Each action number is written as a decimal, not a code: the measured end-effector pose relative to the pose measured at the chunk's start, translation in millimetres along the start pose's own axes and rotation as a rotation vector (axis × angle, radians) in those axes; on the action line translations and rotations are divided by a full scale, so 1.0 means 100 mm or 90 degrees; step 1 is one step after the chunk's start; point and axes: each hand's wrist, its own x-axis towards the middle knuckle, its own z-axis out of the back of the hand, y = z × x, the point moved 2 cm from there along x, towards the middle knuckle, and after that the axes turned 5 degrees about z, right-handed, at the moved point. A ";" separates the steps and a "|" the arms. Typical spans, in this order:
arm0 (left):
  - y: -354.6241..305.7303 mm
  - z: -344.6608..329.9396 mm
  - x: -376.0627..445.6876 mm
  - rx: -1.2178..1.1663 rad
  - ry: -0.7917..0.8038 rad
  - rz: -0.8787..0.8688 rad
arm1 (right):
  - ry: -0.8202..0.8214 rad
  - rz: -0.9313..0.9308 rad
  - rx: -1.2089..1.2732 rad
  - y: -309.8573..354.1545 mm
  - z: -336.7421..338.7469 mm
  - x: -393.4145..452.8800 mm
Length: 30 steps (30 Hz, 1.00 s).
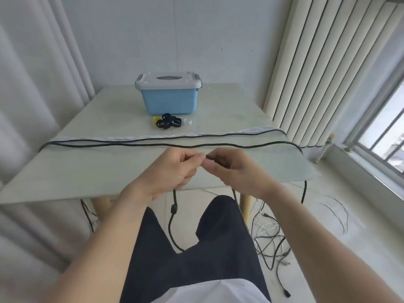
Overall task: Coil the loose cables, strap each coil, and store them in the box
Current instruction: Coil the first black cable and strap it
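Pinching black cable [175,217]; both hands [204,169] | box [168,92] lidded

Soft, bright daylight comes in from the window [380,136] at the right, washing its panes out to near white. The glossy bench [91,171] carries a pale sheen toward its right edge, and shadows are faint. Wide-angle distortion bows the bench's near edge and splays the curtain [32,84] and radiator [323,73] outward. The picture is slightly soft overall, smeared most at the corners.
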 end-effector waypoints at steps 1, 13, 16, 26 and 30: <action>0.05 0.02 -0.03 -0.011 -0.009 0.009 | -0.037 0.013 -0.002 -0.01 -0.04 0.04; 0.42 0.07 -0.17 -0.071 0.048 0.061 | -0.572 0.011 0.138 -0.17 0.43 0.21; 0.58 0.15 -0.24 -0.093 0.048 0.105 | -0.636 -0.040 0.120 -0.29 0.67 0.16; 0.63 0.32 -0.30 -0.714 -0.150 -0.087 | -0.227 -0.156 -0.032 -0.58 0.32 0.03; 0.62 0.38 -0.35 -0.766 -0.205 -0.114 | -0.184 -0.141 -0.040 -0.55 0.10 -0.06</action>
